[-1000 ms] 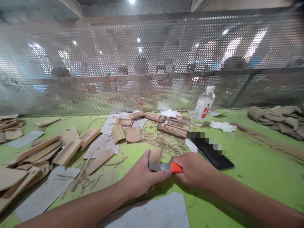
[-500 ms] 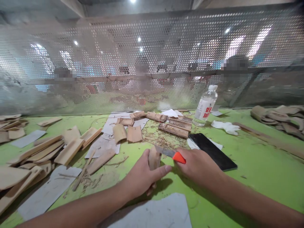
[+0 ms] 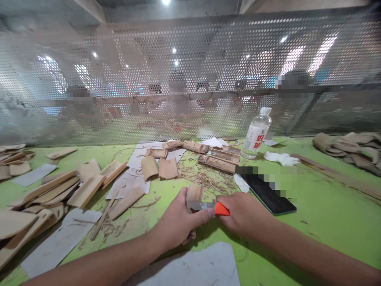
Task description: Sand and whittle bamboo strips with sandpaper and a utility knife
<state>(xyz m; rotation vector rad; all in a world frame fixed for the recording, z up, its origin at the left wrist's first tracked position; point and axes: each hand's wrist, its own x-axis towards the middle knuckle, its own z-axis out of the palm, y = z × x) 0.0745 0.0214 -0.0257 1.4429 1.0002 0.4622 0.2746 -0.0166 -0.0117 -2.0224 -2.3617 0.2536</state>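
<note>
A short curved piece of bamboo (image 3: 195, 193) is gripped in my left hand (image 3: 175, 216), between the thumb and the other fingers. Wrapped round the orange handle of a knife (image 3: 222, 209) is my right hand (image 3: 245, 212). The knife's grey blade lies across the near edge of the bamboo piece, beside my left thumb, which reaches toward the handle. My left hand hides the blade's far end. Beyond my hands, thin shavings (image 3: 205, 178) are scattered over the green table (image 3: 333, 226).
Cut bamboo pieces (image 3: 44, 194) pile up at left, with more (image 3: 351, 147) at far right. Several pieces (image 3: 168, 168) lie ahead on paper. A water bottle (image 3: 256, 133), a black phone (image 3: 268, 192) and a white glove (image 3: 281, 158) stand or lie at right. A perforated screen (image 3: 190, 115) rises behind.
The knife blade has come down from the bamboo piece's top toward its near edge, and my right hand has shifted slightly. The bamboo piece has tilted, showing more of its face.
</note>
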